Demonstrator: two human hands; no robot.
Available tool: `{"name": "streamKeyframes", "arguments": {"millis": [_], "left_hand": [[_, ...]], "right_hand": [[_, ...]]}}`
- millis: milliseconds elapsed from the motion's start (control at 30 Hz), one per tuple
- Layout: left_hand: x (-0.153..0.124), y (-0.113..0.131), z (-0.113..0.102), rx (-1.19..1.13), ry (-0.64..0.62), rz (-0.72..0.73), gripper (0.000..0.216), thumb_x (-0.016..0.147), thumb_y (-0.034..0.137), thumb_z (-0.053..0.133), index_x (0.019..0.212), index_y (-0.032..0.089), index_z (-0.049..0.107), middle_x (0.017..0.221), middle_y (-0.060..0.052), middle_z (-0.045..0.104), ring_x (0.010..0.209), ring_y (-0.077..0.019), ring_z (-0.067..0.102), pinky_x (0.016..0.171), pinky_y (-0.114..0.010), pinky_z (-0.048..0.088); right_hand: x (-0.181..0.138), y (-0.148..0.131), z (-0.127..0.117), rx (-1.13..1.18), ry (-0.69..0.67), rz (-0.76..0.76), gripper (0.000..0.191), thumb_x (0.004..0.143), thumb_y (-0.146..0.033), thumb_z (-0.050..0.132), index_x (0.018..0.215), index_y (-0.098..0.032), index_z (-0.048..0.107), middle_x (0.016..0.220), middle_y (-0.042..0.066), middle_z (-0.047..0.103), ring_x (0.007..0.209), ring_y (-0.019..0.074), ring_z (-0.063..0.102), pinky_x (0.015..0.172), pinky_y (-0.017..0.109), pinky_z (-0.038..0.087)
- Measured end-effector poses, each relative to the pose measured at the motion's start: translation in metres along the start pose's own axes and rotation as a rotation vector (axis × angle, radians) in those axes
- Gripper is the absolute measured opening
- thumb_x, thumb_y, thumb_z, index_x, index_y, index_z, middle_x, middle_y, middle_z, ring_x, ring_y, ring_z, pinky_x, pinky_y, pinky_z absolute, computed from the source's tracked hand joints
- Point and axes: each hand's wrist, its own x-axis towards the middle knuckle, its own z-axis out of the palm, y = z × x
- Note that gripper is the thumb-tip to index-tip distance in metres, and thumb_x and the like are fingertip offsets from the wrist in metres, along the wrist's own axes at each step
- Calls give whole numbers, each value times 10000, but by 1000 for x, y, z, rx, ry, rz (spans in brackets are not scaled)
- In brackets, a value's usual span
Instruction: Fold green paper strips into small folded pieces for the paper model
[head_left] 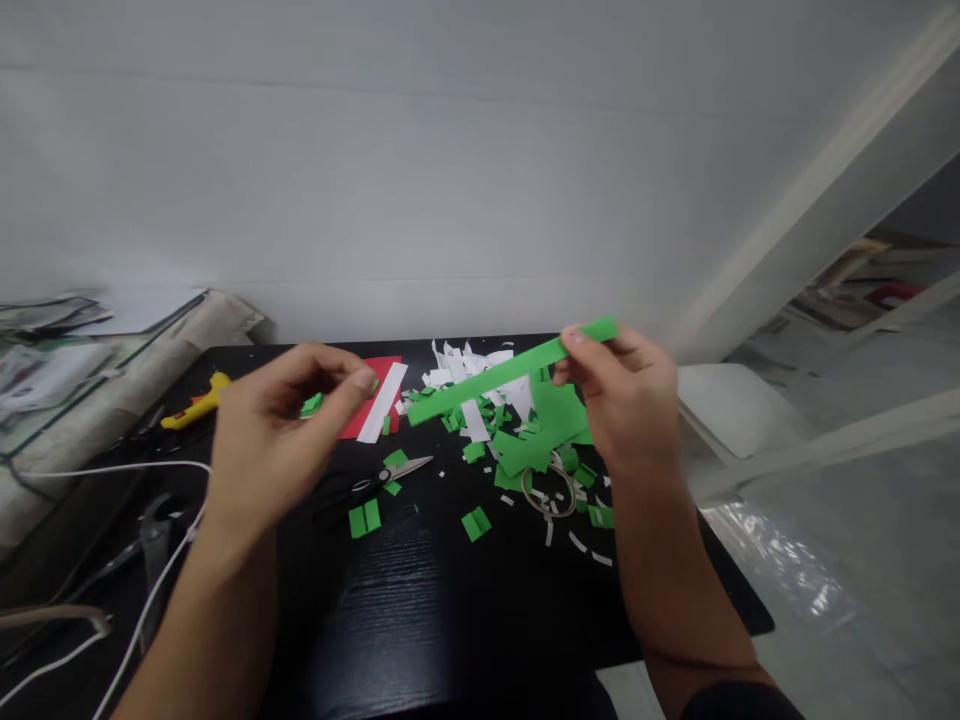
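Observation:
My right hand (626, 395) pinches a long green paper strip (491, 378) near its upper end. The strip slants down to the left above the table, its other end free. My left hand (289, 430) is raised to the left of the strip, thumb and fingertips closed together. A speck of green shows at its thumb tip; whether the fingers hold it I cannot tell. Below lie scissors (386, 478) with dark handles, blades pointing right. Behind my left hand is red paper (394, 375) with a white paper strip (382, 405) across it.
White paper scraps (487, 365) and green paper pieces (551, 415) are heaped at the back of the black table (465, 620). A ring-shaped roll (549, 492) lies near them. At left are a yellow-handled tool (196, 402), pliers (156, 540) and a white cable (161, 575).

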Motion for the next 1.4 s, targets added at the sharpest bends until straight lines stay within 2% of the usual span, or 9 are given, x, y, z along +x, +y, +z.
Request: {"name": "streamKeyframes", "arguments": {"millis": [67,167,300,467,600,667,800,1267,1400], "left_hand": [[-4,9,14,29,-117,124,96,926,244,713,1019,233,733,970,-4,757,867,-145,683,818,-295,544],[-11,18,36,134,-277,264,313,921,278,752,1222,235,678,1100,-26,749,973,-172,694,855,-308,550],[-16,17,53,239,-292,306,332,921,294,761,1219,195,651,1087,-56,735,956,-198,700,792,-315,554],[-15,15,54,199,-302,290,208,941,252,731,1134,189,684,980,-27,748,826,-158,701,704,-269,537],[-14,17,50,116,-303,183,219,935,259,738,1151,236,710,891,23,767,742,-129,703,651,-240,529],[-13,16,50,57,-316,127,227,935,273,740,1159,250,710,912,31,785,782,-129,730,707,-238,561],[-12,14,52,-58,-338,32,211,911,301,768,1105,244,708,966,26,798,857,-135,759,775,-233,603],[-11,16,53,-134,-362,-47,165,882,298,776,972,210,670,929,-15,747,776,-141,729,602,-208,570],[-11,14,54,-141,-319,-16,183,867,282,792,969,211,657,917,-14,743,804,-150,727,708,-252,609]], "right_hand": [[-5,1,4,-60,-94,46,78,845,-264,813,806,-212,770,713,-16,680,606,112,636,576,254,557],[-12,0,9,-136,-189,93,118,867,-293,804,809,-203,756,691,-10,687,632,129,667,613,269,568],[-15,-2,11,-112,-241,152,138,866,-295,802,794,-196,737,709,-11,691,621,127,680,623,272,588],[-15,-5,13,-40,-274,180,154,869,-327,801,824,-196,735,746,-6,678,642,128,675,641,278,608],[-18,-6,17,36,-454,282,367,817,-337,851,1148,-238,726,950,24,723,825,171,701,747,320,628],[-19,-3,18,54,-518,294,407,802,-330,860,1173,-238,718,1045,44,730,950,199,704,812,343,629],[-19,4,19,-2,-486,294,309,774,-333,875,1024,-211,740,1017,54,747,1004,221,715,881,383,621],[-21,4,23,-26,-467,260,303,737,-248,891,983,-203,720,964,36,763,959,201,729,816,330,626],[-24,4,25,-28,-444,248,284,754,-258,882,973,-204,710,929,32,763,932,196,738,838,341,630]]}}
